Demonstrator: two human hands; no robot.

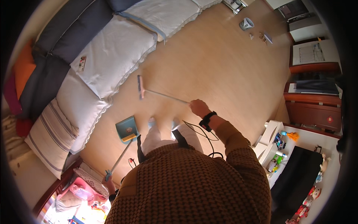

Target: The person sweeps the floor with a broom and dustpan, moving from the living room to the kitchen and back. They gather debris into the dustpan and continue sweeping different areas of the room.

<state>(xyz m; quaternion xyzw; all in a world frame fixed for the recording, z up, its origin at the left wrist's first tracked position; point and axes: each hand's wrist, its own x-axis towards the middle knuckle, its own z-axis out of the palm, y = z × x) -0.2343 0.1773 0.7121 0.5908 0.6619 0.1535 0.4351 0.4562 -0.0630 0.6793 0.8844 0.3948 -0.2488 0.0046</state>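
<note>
My right hand, with a black band on the wrist, is closed round the stick of a broom. The broom's narrow pinkish head rests on the floor beside the sofa. At the lower left my left hand grips the long handle of a teal dustpan. The pan lies on the floor left of my feet, and a small pale clump sits in it. A gap of bare floor separates the broom head from the pan. My left hand's fingers are partly hidden by the handle's end.
A sofa with white covers runs along the left, a striped cushion at its near end. Far right stand a bin and small litter. A black cable loops beside my legs. A cabinet with toys is at right.
</note>
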